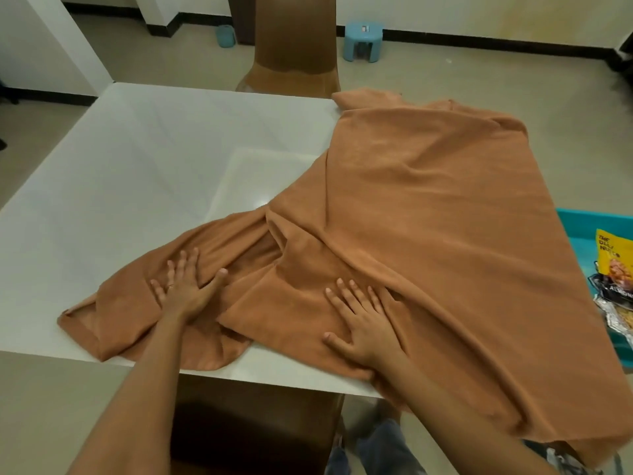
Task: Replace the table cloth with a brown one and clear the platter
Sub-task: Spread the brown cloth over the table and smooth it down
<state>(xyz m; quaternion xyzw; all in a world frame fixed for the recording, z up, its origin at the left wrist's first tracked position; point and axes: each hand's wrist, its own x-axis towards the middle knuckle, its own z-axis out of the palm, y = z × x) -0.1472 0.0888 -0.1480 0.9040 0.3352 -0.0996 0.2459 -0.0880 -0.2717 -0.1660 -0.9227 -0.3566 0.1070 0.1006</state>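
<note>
- Left hand (186, 286): laid flat on the cloth (428, 207) close to the near edge of the worktop (137, 159), left of its middle. No grip is taken; the fingers are straight and spread.
- Right hand (363, 313): pressed flat on the cloth by the worktop's near edge, right of its middle. No grip here either, with the fingers splayed and nothing clasped.
- Cloth: the brown one, lying over the worktop's right half and hung over its right edge. It is bunched in folds toward the near-left corner, and a doubled flap is seen between the hands.
- Step judged in hand: spreading and smoothing. The doubled flap is best lifted by its hem rather than rubbed flat. The bunched corner should be pinched and drawn toward the worktop's left edge, while the overhang on the right is watched so the cloth is not dragged off.
- Tray (582, 224): beside the worktop's right edge and partly hidden by the overhang, with packets (613, 258) in it. It is probably the platter, not yet cleared.
- Bare worktop: the left and far-left parts are uncovered, so the cloth must be carried there.
- Chair (294, 46): at the worktop's far edge. Snagging there should be avoided.
</note>
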